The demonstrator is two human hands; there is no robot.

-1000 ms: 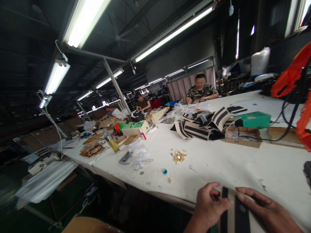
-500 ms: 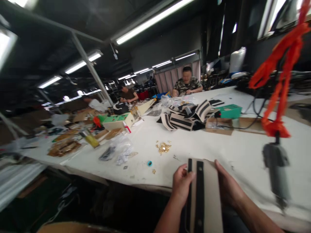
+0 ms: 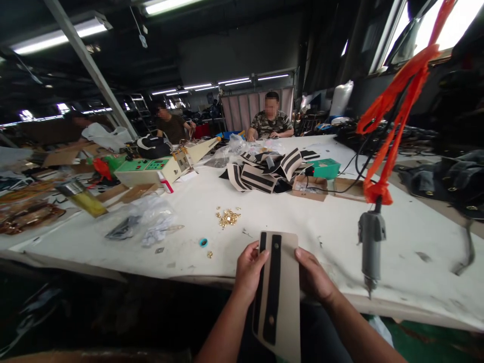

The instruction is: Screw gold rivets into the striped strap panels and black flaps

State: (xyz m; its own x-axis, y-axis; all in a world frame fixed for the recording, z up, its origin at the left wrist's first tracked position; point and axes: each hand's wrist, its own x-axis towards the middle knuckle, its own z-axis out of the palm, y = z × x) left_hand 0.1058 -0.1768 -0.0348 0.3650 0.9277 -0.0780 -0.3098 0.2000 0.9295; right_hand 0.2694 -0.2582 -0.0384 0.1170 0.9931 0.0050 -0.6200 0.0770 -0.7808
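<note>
Between my hands is a beige panel with black strips [image 3: 289, 282], tilted at the front edge of the table. My left hand [image 3: 250, 267] grips its left edge, thumb on top. On the opposite edge, my right hand [image 3: 314, 275] has its thumb on the face and its fingers behind, partly hidden. Two small round metal pieces show on the wider black strip. A pile of small gold metal parts [image 3: 228, 218] lies on the table beyond the panel, with a blue ring-shaped item [image 3: 203, 243] and a few loose gold bits [image 3: 209, 254] nearer the edge.
A grey electric screwdriver [image 3: 371, 247] hangs at the right from an orange strap [image 3: 397, 116]. Similar striped panels [image 3: 260, 176] are heaped behind the gold parts, beside a green box [image 3: 325, 169]. Plastic bags [image 3: 147, 222] and a cream machine [image 3: 151, 169] stand left. Co-workers sit across the table.
The view has turned right and levelled, so the table's things appear further left. Both hands still hold the striped panel, which now shows more of its lower end.
</note>
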